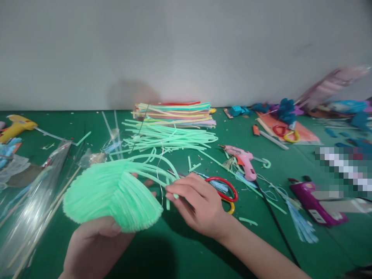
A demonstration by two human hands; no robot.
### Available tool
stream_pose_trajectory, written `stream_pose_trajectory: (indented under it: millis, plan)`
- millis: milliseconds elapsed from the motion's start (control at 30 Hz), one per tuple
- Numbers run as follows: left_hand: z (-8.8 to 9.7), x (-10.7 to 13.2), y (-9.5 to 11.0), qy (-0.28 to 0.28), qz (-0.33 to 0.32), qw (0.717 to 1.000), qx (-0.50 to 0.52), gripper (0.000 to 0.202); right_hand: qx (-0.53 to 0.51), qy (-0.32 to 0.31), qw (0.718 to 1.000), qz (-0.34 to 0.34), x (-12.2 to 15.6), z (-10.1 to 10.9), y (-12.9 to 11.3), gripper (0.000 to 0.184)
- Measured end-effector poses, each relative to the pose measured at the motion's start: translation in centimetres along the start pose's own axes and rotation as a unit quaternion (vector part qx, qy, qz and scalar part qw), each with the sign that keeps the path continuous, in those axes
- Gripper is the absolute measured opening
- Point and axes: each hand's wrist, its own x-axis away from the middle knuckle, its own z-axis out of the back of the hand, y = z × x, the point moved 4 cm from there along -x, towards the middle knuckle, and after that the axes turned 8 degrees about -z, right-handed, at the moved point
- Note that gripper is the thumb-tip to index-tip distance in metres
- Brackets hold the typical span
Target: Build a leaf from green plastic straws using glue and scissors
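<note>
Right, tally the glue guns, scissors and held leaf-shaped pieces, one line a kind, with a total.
Glue guns: 3 (yellow glue gun, pink glue gun, purple glue gun)
Scissors: 2 (near scissors, far scissors)
Green leaf-shaped piece, in left hand: 1
Total: 6

Craft workspace, home or business not determinable. Identifiable by a green table (186,252) against a plain grey wall (186,46), and by spread-out supplies: a yellow glue gun (21,124) at left, a pink glue gun (246,161) at centre right, scissors (235,189) with red and yellow handles, stacked multicoloured pipe cleaners (174,115), blue tassels (299,221), clear plastic wrapping (37,201), short green pieces (248,221).
</note>
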Motion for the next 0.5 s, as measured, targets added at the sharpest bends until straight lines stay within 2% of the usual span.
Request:
stream_pose_trajectory:
  millis: [200,333,400,500]
  plan:
    - [0.52,0.24,-0.01,-0.035,-0.001,0.999,0.042,0.07,-0.006,-0.031,0.999,-0.04,-0.01,-0.5,0.29,0.01]
    - [0.61,0.36,-0.14,-0.049,-0.017,0.997,0.059,0.07,-0.032,-0.03,0.996,-0.076,0.13,-0.49,0.68,0.011]
    - [0.49,0.32,-0.08,-0.034,-0.02,0.998,0.057,0.072,-0.039,-0.025,0.996,-0.081,0.19,-0.42,0.74,0.012]
    - [0.49,0.18,0.24,0.024,-0.032,0.999,-0.006,0.078,-0.042,-0.002,0.997,-0.065,0.33,-0.21,0.58,0.013]
